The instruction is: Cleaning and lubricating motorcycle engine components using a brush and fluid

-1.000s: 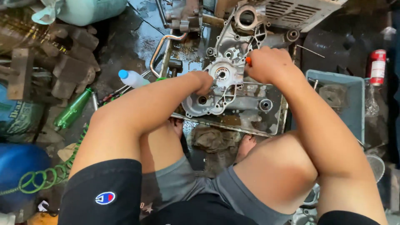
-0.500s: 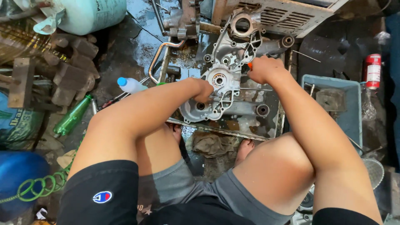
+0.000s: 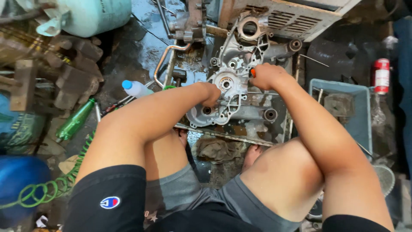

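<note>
A pale green gas cylinder (image 3: 92, 15) lies at the far left corner of the wet concrete floor (image 3: 141, 47), and a grey metal housing with louvred vents (image 3: 296, 15) fills the far edge to its right. Between the person's knees, a shallow metal tray (image 3: 240, 136) sits on the floor and carries the aluminium engine case (image 3: 234, 86), a grey casting with round bearing bores that stretches from the tray's near edge up toward the vented housing. To the right of the tray stands a light blue plastic bin (image 3: 365, 116) with a flat metal part inside. Stacked wooden blocks (image 3: 71, 75) sit at the left edge of the floor.

The left hand (image 3: 211, 94) rests curled on the case just beside its central bore, fingers pressed against the metal; whether it grips anything cannot be told. The right hand (image 3: 266, 76) is closed in a fist around an orange-handled tool (image 3: 253, 72), held against the upper part of the case.

A green coiled hose (image 3: 51, 189) trails along the near left. A green glass bottle (image 3: 75, 120) lies beside the blocks, a clear plastic bottle with a blue cap (image 3: 136, 89) rests left of the tray, and a red can (image 3: 380, 75) stands beyond the bin's far right corner. A crumpled rag (image 3: 219, 149) lies at the tray's near edge.
</note>
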